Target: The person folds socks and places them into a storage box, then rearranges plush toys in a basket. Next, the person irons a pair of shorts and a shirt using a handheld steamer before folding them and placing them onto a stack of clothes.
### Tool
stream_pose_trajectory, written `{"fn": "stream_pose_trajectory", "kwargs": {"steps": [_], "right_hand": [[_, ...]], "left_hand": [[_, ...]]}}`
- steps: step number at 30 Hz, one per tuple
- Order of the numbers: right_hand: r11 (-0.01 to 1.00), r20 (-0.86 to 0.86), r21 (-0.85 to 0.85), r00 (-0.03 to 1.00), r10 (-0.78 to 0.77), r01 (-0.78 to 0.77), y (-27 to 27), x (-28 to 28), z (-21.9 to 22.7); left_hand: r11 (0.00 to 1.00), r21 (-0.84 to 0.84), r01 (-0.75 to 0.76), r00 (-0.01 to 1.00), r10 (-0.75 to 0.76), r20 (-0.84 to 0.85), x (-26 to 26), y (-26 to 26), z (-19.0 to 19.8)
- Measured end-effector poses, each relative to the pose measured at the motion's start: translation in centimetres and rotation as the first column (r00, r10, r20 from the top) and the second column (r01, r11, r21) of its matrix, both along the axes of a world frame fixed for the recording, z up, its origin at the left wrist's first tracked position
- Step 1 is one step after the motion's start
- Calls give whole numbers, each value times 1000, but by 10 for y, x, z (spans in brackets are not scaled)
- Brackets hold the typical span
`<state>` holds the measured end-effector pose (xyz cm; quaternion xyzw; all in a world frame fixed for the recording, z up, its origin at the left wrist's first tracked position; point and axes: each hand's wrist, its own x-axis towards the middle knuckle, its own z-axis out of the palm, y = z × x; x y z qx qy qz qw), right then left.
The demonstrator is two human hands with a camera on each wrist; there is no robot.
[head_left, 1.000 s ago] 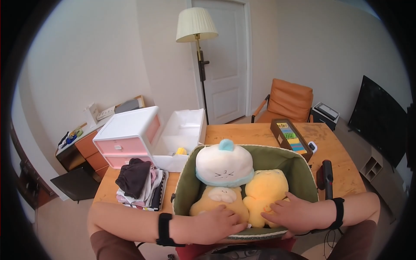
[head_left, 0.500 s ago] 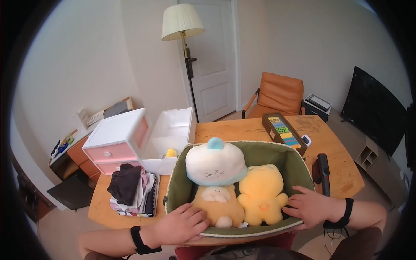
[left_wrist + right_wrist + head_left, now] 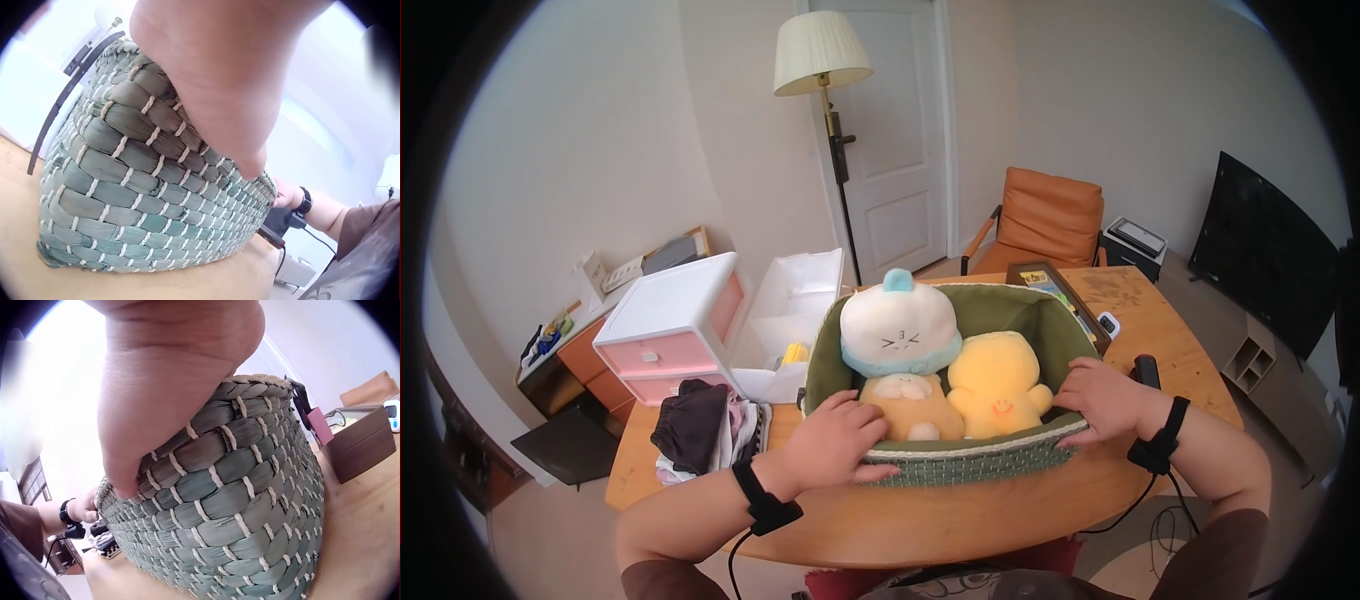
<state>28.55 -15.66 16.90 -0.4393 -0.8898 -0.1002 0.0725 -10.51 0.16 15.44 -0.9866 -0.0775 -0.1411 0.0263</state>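
Basket (image 3: 960,466) on the wooden table (image 3: 1160,310), bare wood between its front wall and the near edge. Woven outside, grey-green with pale stitches; olive cloth lining within; pale braided rim.

Both hands on it. Left hand (image 3: 835,445) grips the near rim toward the left corner: fingers over the edge and inside, thumb down the outer weave. Right hand (image 3: 1100,400) holds the rim at the right corner likewise, thumb outside. Cannot tell from where I stand whether the right fingertips touch the toy next to them.

Three soft toys inside. White plush (image 3: 900,325), blue nub on top, squeezed-eye face, at the back left. Tan plush (image 3: 912,405) in front of it, touching, near the left fingers. Yellow plush (image 3: 997,385) to the right, orange smile on its belly, beside the right fingers.

Person's left: folded clothes (image 3: 700,430) in a pile, dark item uppermost; behind, a pink-and-white drawer unit (image 3: 665,325). White bin (image 3: 810,280) next to that, small yellow object (image 3: 795,354) in it.

Right: brown box (image 3: 1080,295) just past the basket, partly hidden by it; small white device (image 3: 1109,324) close beside. Beyond the table, orange chair (image 3: 1050,210) and lamp (image 3: 823,50).
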Motion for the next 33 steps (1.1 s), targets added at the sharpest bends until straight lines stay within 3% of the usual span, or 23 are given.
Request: {"fn": "stream_pose_trajectory", "kwargs": {"steps": [5,7,13,14,17,18,19,21,22,23,25,26,28,29,31,33], "right_hand": [[996,-32,76,999,-43,46,20,20,-5],[996,-37,51,996,-77,79,29,24,-5],[958,-43,202,979,-200,205,63,39,-12],[953,-36,140,963,-266,269,68,41,-12],[914,-127,185,931,-343,362,83,45,-16],[889,-143,62,886,-442,454,86,43,-12],[888,-145,60,884,-444,456,93,45,-17],[793,-338,121,776,-533,597,113,49,-30],[741,-352,41,704,-617,670,119,48,-31],[740,-353,40,702,-618,671,126,47,-31],[601,-393,-111,521,-758,792,141,46,-30],[598,-394,-113,517,-760,794,144,42,-22],[456,-282,-358,371,-885,815,148,34,-4],[452,-281,-361,368,-887,815,154,34,-2],[251,-110,-426,226,-968,869,170,36,-4],[218,-102,-427,193,-976,878,179,35,-3]], "left_hand": [[995,-72,-66,993,73,95,14,15,0],[995,45,-93,980,83,180,21,23,-1],[975,-43,-218,963,222,154,38,64,-6],[964,-66,-258,946,266,186,42,72,-8],[934,-121,-337,912,356,204,55,97,-14],[912,-151,-381,867,409,285,62,104,-17],[889,-185,-419,813,457,361,66,112,-20],[855,-244,-457,798,515,314,75,121,-16],[808,-267,-526,739,589,326,80,127,-19],[753,-291,-590,675,658,335,85,132,-18],[713,-326,-620,660,699,275,90,143,-15],[668,-357,-653,611,743,273,93,150,-17],[587,-400,-704,539,808,238,98,154,-14],[589,-399,-703,542,807,235,101,155,-14],[499,-401,-768,452,867,213,105,156,-13],[480,-346,-807,443,877,185,107,153,-12]]}}
